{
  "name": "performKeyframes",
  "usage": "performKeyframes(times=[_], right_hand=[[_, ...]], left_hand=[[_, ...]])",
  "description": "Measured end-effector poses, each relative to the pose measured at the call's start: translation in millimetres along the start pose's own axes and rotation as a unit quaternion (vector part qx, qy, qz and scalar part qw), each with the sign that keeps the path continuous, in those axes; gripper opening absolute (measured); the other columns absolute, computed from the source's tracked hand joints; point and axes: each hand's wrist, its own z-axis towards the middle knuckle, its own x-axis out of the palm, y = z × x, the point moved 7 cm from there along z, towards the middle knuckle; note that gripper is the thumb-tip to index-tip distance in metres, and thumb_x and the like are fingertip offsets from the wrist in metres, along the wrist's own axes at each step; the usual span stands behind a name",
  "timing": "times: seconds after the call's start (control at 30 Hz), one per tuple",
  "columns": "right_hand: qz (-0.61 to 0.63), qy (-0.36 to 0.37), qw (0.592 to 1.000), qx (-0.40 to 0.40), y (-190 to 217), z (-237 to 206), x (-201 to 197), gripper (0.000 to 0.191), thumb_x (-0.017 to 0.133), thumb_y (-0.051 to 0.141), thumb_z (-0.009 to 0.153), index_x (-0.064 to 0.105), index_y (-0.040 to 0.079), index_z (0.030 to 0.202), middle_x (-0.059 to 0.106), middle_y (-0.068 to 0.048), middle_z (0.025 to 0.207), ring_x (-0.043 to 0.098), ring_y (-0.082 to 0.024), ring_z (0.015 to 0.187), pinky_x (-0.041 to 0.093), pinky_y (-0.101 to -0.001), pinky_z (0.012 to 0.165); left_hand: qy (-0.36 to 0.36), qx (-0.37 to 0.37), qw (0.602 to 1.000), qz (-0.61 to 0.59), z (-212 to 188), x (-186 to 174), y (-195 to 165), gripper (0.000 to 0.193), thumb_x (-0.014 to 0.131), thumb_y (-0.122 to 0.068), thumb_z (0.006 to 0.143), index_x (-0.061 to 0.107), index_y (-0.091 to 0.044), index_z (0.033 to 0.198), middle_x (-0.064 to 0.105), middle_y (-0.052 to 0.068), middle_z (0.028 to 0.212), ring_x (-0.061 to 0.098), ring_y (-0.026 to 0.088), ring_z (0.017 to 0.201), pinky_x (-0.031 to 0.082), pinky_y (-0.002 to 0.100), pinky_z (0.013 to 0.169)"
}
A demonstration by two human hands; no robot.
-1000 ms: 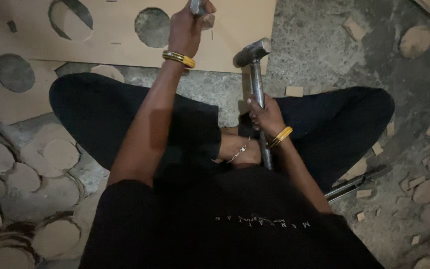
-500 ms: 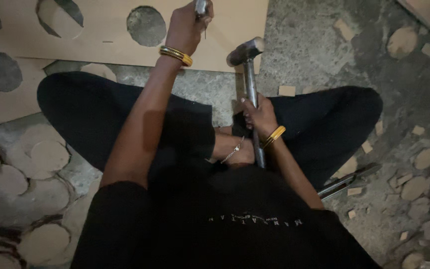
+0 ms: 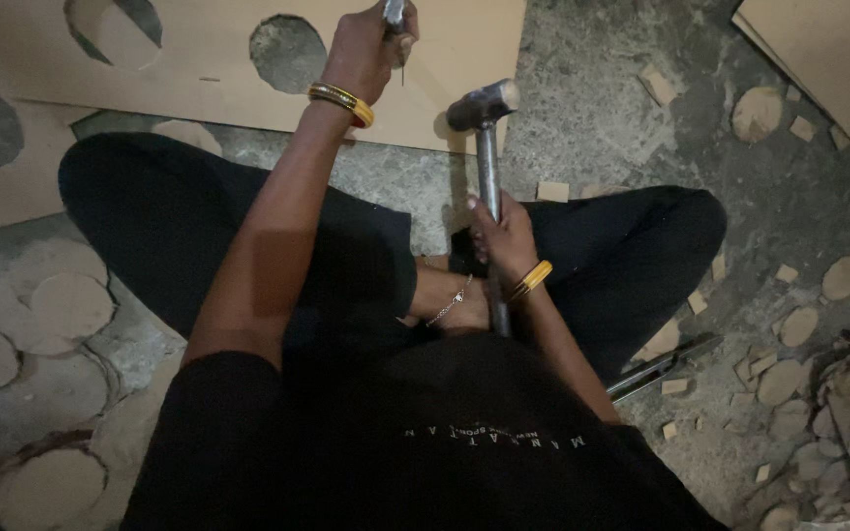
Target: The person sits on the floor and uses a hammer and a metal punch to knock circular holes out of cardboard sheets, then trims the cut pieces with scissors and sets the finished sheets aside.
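Rough grey concrete floor (image 3: 592,128), dim light, dust and debris throughout. A tan board (image 3: 464,59) lies flat at 12 o'clock, with round holes cut through it (image 3: 289,51); a second board (image 3: 828,69) sits at 2 o'clock. Cut-out wooden discs (image 3: 56,305) are heaped at 9 o'clock and more are scattered at 3 to 4 o'clock (image 3: 799,324), along with small square offcuts (image 3: 551,191). A dark metal bar (image 3: 661,366) lies on the floor at 4 o'clock, just beside the person's right knee. The person sits cross-legged in black clothing, knees spread wide and filling the centre of view; the legs cover much of the floor below the board. Left hand (image 3: 366,44) at 12 o'clock, arm stretched out, closed around a slim metal chisel (image 3: 394,14) held upright over the board's near edge; its tip is too small to make out. Gold bangles on that wrist. Right hand (image 3: 502,236) near centre, fist wrapped around the shaft of a hammer (image 3: 484,147), orange bangle at the wrist. Hammer head (image 3: 482,102) is raised at 12 to 1 o'clock of the right hand, just right of the chisel and apart from it.
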Motion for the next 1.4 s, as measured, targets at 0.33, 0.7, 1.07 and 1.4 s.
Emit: performKeyframes(times=[0.33,0.7,1.07,1.4], right_hand=[[-0.111,-0.208,0.921,-0.310,97,-25,-46,0.016,0.069,0.017,0.103,0.061,0.004,0.107,0.060,-0.002,0.078,0.055,-0.007,0.060,0.045,-0.0251,0.050],[-0.148,-0.373,0.734,-0.548,246,-75,-48,0.026,0.063,0.016,0.103,0.054,0.004,0.125,0.056,-0.001,0.070,0.051,-0.012,0.054,0.042,-0.0281,0.045],[0.022,-0.019,0.999,0.011,17,-6,-5,0.014,0.059,0.019,0.103,0.049,0.009,0.101,0.047,0.002,0.063,0.044,-0.008,0.046,0.035,-0.0258,0.038],[0.031,0.015,0.997,0.071,-43,6,-9,0.021,0.063,0.019,0.101,0.045,0.009,0.097,0.046,0.001,0.060,0.042,-0.009,0.043,0.035,-0.0285,0.035]], left_hand=[[0.072,-0.038,0.993,0.081,7,18,-8,0.018,0.066,-0.001,0.092,0.065,-0.009,0.108,0.072,0.017,0.086,0.070,0.040,0.082,0.054,0.050,0.071],[0.045,-0.024,0.991,0.123,7,37,1,0.032,0.064,0.000,0.092,0.067,-0.013,0.122,0.074,0.017,0.102,0.068,0.042,0.090,0.054,0.054,0.071],[-0.121,-0.121,0.980,-0.104,-8,-5,24,0.021,0.072,-0.019,0.096,0.071,-0.004,0.111,0.078,0.012,0.095,0.074,0.020,0.087,0.059,0.034,0.076],[-0.139,-0.102,0.911,-0.375,-7,4,43,0.017,0.062,-0.021,0.106,0.067,-0.005,0.112,0.078,0.007,0.115,0.076,0.015,0.108,0.066,0.035,0.090]])
